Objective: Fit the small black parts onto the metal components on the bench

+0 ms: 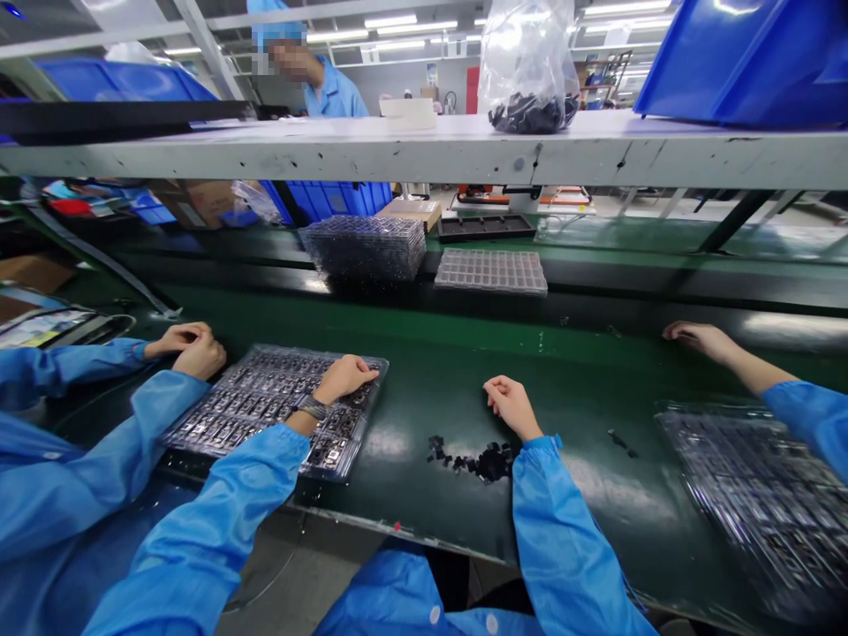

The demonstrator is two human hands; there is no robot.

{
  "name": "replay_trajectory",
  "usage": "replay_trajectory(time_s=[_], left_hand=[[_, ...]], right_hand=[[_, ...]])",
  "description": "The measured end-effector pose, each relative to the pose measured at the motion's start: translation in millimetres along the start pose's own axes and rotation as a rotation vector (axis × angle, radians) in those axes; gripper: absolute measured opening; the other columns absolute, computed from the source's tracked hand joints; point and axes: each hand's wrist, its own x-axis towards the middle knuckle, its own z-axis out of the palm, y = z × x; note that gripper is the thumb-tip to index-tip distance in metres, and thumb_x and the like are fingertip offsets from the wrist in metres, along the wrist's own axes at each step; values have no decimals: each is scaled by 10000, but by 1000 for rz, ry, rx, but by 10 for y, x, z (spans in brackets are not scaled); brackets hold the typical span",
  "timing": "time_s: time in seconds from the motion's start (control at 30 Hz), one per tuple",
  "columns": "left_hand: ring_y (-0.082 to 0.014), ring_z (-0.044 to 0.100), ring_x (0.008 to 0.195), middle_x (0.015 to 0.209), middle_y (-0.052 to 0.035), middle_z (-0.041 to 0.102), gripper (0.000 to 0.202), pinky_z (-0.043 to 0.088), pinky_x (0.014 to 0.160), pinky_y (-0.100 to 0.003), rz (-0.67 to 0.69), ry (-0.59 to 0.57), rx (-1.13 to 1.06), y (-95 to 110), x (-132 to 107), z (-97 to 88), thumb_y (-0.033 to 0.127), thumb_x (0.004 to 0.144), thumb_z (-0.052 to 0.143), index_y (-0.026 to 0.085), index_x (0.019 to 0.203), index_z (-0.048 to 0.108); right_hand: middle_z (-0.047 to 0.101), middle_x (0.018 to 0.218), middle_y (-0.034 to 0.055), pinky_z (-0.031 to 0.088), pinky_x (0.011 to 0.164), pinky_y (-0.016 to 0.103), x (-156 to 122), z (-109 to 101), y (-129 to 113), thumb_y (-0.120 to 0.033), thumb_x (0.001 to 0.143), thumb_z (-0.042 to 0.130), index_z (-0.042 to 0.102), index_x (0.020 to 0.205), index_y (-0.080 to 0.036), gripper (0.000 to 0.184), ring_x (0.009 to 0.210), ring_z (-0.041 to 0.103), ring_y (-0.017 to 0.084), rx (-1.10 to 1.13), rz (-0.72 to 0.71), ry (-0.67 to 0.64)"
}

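My left hand [344, 380], with a dark band at the wrist, is over the right part of a clear plastic tray [371, 415]. Its fingers are pressed together near the tray's upper right corner; anything between them is too small to make out. Rows of small dark and silver parts [255, 402] fill the tray's compartments. My right hand [511, 406] hovers over the green work surface [430, 389] with fingers curled into a pinch, their contents hidden. Just below that hand lies a loose heap of small black pieces [490, 461].
A co-worker's hands [199, 349] meet at the tray's left edge. Another person's hand [706, 340] reaches in at right, above more filled trays [748, 495]. Stacked clear trays [364, 247] and one pale tray [490, 271] stand behind, under a white shelf [411, 163].
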Motion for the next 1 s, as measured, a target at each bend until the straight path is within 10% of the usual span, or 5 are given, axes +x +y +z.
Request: replay_trajectory(time_s=[0.33,0.53,0.77,1.0], left_hand=[[-206,633,781,890,-64,721,254,461,723,-298,264,191,-75,552,-343,-203,431,802,677,186,866,692],[-163,580,683,887,-45,712,217,446,691,-295,433,88,-287,1248,-596,279,400,847,649,187,858,691],[-185,624,713,825,-53,727,155,437,679,-291,463,-140,-285,1716,-136,1019,323,842,647,183,797,697],[-198,665,758,799,-61,735,155,451,699,-279,496,-240,-257,2379,550,1404,300,817,640,182,729,689]], right_hand=[[652,691,11,429,650,263,-109,0,-108,-272,825,687,701,807,-170,104,651,564,148,-310,-166,-290],[682,793,31,420,809,295,-319,355,-222,-138,803,789,749,944,-183,154,856,566,198,-628,-367,-520],[699,813,35,412,814,296,-389,644,-292,-185,801,816,710,833,-177,111,883,577,209,-788,-396,-562],[658,738,-47,464,720,183,-286,507,-275,-69,750,742,663,822,-181,154,708,628,111,-432,-177,-587]])
